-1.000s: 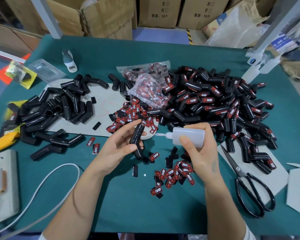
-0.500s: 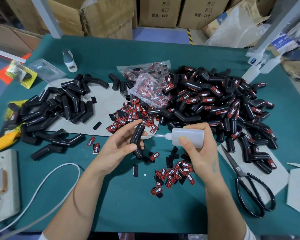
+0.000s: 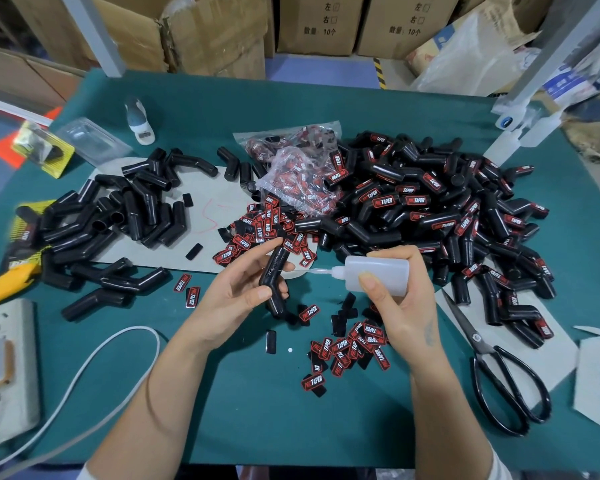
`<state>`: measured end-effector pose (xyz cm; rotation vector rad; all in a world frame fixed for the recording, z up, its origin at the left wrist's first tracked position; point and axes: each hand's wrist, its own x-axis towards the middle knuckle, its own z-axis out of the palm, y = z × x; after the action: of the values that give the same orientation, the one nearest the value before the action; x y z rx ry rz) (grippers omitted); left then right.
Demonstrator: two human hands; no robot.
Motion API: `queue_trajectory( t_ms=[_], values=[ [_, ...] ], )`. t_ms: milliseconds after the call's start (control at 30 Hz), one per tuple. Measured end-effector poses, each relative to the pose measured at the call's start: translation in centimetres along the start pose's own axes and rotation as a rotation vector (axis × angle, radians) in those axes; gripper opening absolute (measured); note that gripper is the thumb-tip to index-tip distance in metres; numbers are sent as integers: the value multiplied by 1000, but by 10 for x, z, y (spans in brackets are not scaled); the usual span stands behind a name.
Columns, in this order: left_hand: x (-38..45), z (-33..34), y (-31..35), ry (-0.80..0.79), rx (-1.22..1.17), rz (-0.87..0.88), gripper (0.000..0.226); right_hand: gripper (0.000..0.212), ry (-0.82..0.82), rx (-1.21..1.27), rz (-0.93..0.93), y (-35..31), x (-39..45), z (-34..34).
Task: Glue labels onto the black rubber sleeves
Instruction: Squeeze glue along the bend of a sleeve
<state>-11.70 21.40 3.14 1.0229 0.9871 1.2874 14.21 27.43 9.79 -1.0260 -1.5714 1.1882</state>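
Two hands busy: left hand [image 3: 234, 299] grips a black rubber sleeve [image 3: 274, 277], right hand [image 3: 404, 306] clutches the glue bottle [image 3: 378, 274], nozzle aimed left at it.

Bent black rubber sleeve [image 3: 273, 278] upright in left hand [image 3: 232, 299], unlabeled. White glue bottle [image 3: 378, 273] sideways in right hand [image 3: 406, 306], nozzle toward sleeve. Red-black labels [image 3: 350, 348] scattered just below hands.

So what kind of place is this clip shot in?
Most likely a small workshop or packing bench in a warehouse: a green-covered work table piled with labelled black sleeves, loose labels, and stacked cardboard cartons behind.
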Motion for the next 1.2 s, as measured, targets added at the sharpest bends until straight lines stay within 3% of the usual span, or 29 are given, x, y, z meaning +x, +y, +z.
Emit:
queue_trajectory(
  t_ms=[733,967,1100,1200],
  values=[
    [-2,7,9,35,-19,5,69,23,-5,24,16,0,-1,-1],
    [2,13,13,137,-100,137,63,25,94,229,82,2,3,-4],
    [1,23,9,274,13,147,70,32,117,493,176,4,5,1],
    [2,28,9,417,172,131,58,37,154,636,288,5,6,9]
  ],
)
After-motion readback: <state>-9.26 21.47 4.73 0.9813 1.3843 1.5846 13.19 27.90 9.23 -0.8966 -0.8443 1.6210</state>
